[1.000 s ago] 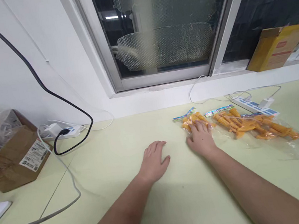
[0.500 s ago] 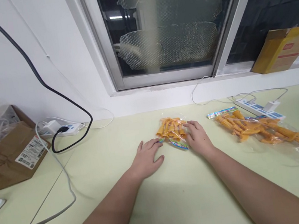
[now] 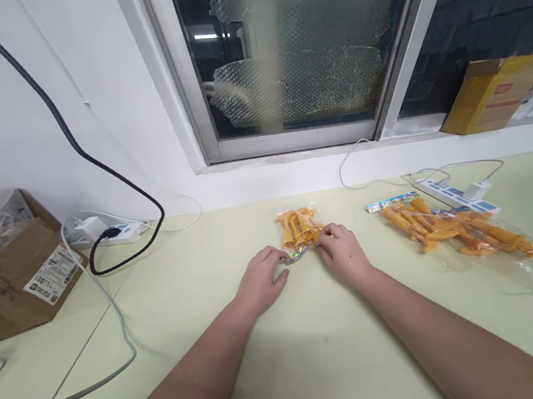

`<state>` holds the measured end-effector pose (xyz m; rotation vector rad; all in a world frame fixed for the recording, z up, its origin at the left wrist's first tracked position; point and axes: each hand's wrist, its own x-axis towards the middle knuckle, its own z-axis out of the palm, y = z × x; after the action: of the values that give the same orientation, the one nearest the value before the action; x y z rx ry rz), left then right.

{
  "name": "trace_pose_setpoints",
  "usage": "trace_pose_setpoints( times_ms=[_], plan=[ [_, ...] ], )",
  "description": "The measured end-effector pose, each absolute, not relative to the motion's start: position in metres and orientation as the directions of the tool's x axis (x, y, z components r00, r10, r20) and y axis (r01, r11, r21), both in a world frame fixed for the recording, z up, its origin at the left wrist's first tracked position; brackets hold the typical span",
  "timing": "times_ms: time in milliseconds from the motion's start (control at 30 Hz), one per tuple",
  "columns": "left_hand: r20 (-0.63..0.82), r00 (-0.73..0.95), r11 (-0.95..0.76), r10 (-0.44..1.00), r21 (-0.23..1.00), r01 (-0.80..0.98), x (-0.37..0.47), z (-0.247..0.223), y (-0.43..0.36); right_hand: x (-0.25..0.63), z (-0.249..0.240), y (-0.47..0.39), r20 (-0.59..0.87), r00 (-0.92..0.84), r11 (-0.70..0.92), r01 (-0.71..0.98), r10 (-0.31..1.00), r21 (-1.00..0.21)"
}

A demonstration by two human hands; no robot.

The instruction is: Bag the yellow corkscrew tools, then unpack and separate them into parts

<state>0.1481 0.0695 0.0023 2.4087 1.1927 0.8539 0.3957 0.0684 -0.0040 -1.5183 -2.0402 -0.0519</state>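
A clear plastic bag of orange horn-shaped pieces [image 3: 297, 227] lies on the table between my hands, its shiny coloured header strip [image 3: 296, 255] toward me. My right hand [image 3: 345, 256] pinches the near right corner of this bag between thumb and fingers. At the strip's left end rests my left hand [image 3: 262, 281], fingertips touching or almost touching it, with the thumb held apart from the fingers. Further right lie more clear bags of orange pieces [image 3: 445, 225], overlapping one another and touched by neither hand.
A white power strip [image 3: 453, 195] with a plugged-in adapter sits behind the right-hand bags. On the left are an open cardboard box [image 3: 17, 286], another power strip [image 3: 125, 233] and a black cable [image 3: 68, 133]. A yellow-brown carton [image 3: 497, 94] leans at the window.
My right hand has moved slightly left and toward me, onto the bag's near corner. The bag has turned a little, and its header strip now slants the other way. My left fingers have curled in.
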Motion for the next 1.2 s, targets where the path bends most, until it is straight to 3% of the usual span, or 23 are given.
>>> trace_pose_setpoints(
  times_ms=[167, 433, 700, 833, 1067, 1200],
  plan=[
    [0.389, 0.406, -0.558, 0.827, 0.476, 0.680, 0.161, 0.002, 0.070, 0.388, -0.004, 0.068, 0.539, -0.263, 0.520, 0.753, 0.800, -0.404],
    [0.414, 0.304, -0.475, 0.858, 0.414, 0.777, 0.163, 0.003, 0.082, 0.396, -0.006, 0.071, 0.456, -0.095, 0.339, 0.802, 0.885, -0.491],
    [0.561, 0.183, -0.522, 0.807, 0.533, 0.666, 0.160, 0.083, 0.088, 0.406, 0.073, 0.082, 0.483, -0.027, 0.341, 0.744, 0.875, -0.575],
    [0.546, 0.129, -0.502, 0.828, 0.619, 0.604, 0.163, 0.118, 0.097, 0.414, 0.106, 0.090, 0.426, 0.012, 0.295, 0.705, 0.904, -0.645],
    [0.532, 0.073, -0.468, 0.843, 0.662, 0.585, 0.165, 0.134, 0.109, 0.418, 0.118, 0.094, 0.463, -0.008, 0.346, 0.677, 0.886, -0.650],
    [0.627, 0.020, -0.565, 0.779, 0.687, 0.456, 0.167, 0.140, 0.103, 0.415, 0.123, 0.089, 0.495, 0.065, 0.399, 0.506, 0.867, -0.765]
  ],
)
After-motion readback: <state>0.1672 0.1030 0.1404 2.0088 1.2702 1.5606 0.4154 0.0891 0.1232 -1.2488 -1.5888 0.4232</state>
